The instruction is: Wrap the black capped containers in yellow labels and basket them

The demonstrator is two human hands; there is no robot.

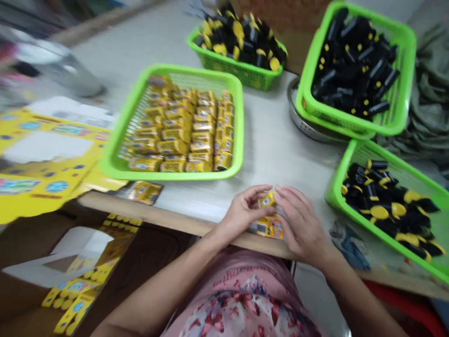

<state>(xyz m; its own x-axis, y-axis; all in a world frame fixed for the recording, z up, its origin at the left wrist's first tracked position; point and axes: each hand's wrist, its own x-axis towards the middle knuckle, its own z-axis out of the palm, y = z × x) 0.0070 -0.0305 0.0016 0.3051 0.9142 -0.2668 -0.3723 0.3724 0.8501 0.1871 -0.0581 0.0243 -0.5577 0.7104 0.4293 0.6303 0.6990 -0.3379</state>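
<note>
Near the table's front edge, my left hand (247, 206) has its thumb and fingers closed round a small yellow box (267, 200). My right hand (300, 222) is at the other side of that box, its fingertips against it. Just below, a flat yellow printed piece (270, 227) lies at the table edge, partly hidden by both hands. A green basket (240, 131) of rows of small yellow packs (175, 133) stands to the left, behind my left hand. In front of that basket lies another yellow printed piece (145, 193).
Green baskets of black and yellow parts stand at the back (242, 72), upper right (409, 84) and right (386, 234). A metal colander (308, 126) sits under the upper right one. Yellow printed sheets (77, 164) lie left. Below is an open carton (28, 243). A blue cloth (351, 248) lies right.
</note>
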